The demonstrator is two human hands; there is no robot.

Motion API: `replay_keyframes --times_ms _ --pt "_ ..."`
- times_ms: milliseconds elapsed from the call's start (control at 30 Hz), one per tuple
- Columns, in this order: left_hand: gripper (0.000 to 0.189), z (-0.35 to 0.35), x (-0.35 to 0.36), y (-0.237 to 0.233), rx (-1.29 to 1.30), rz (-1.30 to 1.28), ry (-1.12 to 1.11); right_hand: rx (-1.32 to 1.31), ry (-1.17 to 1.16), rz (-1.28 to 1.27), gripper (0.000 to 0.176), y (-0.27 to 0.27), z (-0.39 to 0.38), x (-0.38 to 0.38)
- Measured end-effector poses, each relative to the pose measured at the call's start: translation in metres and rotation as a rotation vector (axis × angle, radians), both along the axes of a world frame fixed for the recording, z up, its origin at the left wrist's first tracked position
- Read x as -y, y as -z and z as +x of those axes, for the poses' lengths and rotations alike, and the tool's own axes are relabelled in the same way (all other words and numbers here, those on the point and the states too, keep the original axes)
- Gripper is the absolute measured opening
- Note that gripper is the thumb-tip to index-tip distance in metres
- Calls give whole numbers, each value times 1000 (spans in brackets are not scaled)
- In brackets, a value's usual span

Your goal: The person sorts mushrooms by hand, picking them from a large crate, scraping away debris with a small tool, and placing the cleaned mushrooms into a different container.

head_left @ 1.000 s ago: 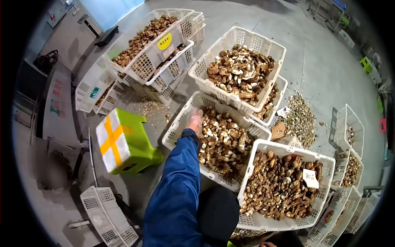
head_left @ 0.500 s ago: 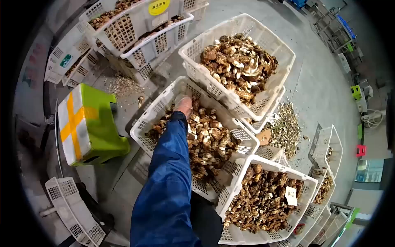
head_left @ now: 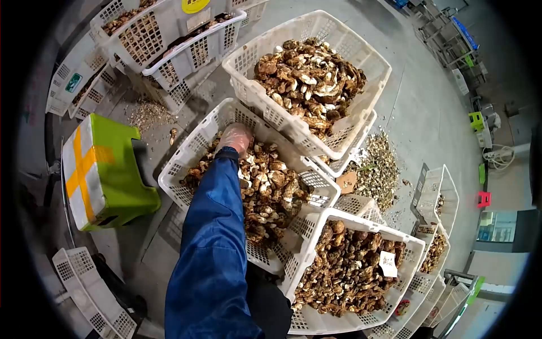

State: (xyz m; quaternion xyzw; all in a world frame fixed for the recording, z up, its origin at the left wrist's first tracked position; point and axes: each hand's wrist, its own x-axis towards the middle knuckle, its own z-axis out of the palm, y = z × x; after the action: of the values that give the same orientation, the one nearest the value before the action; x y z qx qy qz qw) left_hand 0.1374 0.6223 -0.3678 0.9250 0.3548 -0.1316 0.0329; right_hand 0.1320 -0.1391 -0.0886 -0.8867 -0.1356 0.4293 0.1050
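Observation:
My left hand [head_left: 236,138], in what looks like a thin clear glove, reaches down into a white perforated plastic crate [head_left: 175,172] at its far end. Brown and white mushrooms [head_left: 268,181] fill the bottom of that crate, and the hand is over or among them. Its fingers point away and down, so whether they grip a mushroom is hidden. A blue sleeve [head_left: 209,237] covers the arm across the crate's near side. My right hand is out of view.
Beyond stands a stacked crate [head_left: 372,76] heaped with mushrooms; nearer right, another crate [head_left: 415,254] holds mushrooms and a paper label [head_left: 388,264]. A green stool [head_left: 121,175] stands left. Mushroom scraps [head_left: 375,172] litter the floor. More crates [head_left: 152,42] are stacked upper left.
The view has shifted, so everything sits slightly further left. My left hand shows more of its back now, still at the crate's far end.

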Motion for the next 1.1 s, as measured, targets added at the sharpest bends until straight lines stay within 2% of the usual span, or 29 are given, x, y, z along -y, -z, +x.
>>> replay_keyframes --times_ms 33,133,167,233,300,333,400,467,500,533,600,633,667,733,767,800,833,867,900,933,1000,1067,1100 --pt "26 -4 2 -13 -7 -22 73 -25 30 -8 20 4 1 4" --pt "29 -12 24 -53 90 65 46 -103 123 -27 21 17 1 14" --pt "57 -17 22 -46 141 38 76 -132 156 -35 22 17 -1 12" --pt "52 -11 13 12 172 28 -91 -105 137 -3 20 -1 -3 -9" --pt "38 -14 18 21 676 -175 -630 -45 72 49 20 -15 -7 -31" --pt "35 -16 25 21 691 -40 -669 -68 132 50 21 -16 -8 -32" --pt "32 -17 28 43 846 -187 -876 -21 65 73 21 -21 -7 -37" --pt "31 -8 58 -21 1391 -149 -1068 -30 94 90 21 -30 -6 -45" --pt "30 -3 83 -86 1583 -253 -1105 -34 108 102 21 -31 -7 -47" --pt "34 1 90 -91 1552 -39 -1065 -29 117 94 21 -29 -8 -42" --pt "39 -7 104 -146 1778 -316 -836 -21 124 81 20 -17 -11 -21" --pt "45 -9 110 -159 1715 -82 -592 10 130 93 20 -5 -15 -5" --pt "47 0 108 -195 1759 156 -382 31 79 119 20 -2 -13 -5" --pt "47 8 101 -229 1476 -126 -316 71 -16 165 20 -6 -7 -10" --pt "46 13 100 -256 1364 -159 -208 91 -50 185 20 -11 -8 -16" --pt "48 12 105 -283 1110 -142 -185 114 -66 198 20 -17 -14 -17" --pt "49 16 113 -313 957 -165 -201 157 16 260 20 -13 -20 -14" --pt "50 23 124 -331 802 -187 -204 71 49 72 20 -9 -14 -9" --pt "47 32 134 -328 953 -98 -84 119 -7 140 24 -11 -17 -9" --pt "43 40 145 -326 1084 7 44 120 114 203 23 -18 -24 -13" --pt "34 57 176 -339 1051 -523 7 128 132 214 24 -16 -33 -3" --pt "22 71 216 -362 884 -735 230 76 188 196 22 -17 -40 0" --pt "18 78 234 -364 834 -864 369 128 181 329 20 -11 -43 4"
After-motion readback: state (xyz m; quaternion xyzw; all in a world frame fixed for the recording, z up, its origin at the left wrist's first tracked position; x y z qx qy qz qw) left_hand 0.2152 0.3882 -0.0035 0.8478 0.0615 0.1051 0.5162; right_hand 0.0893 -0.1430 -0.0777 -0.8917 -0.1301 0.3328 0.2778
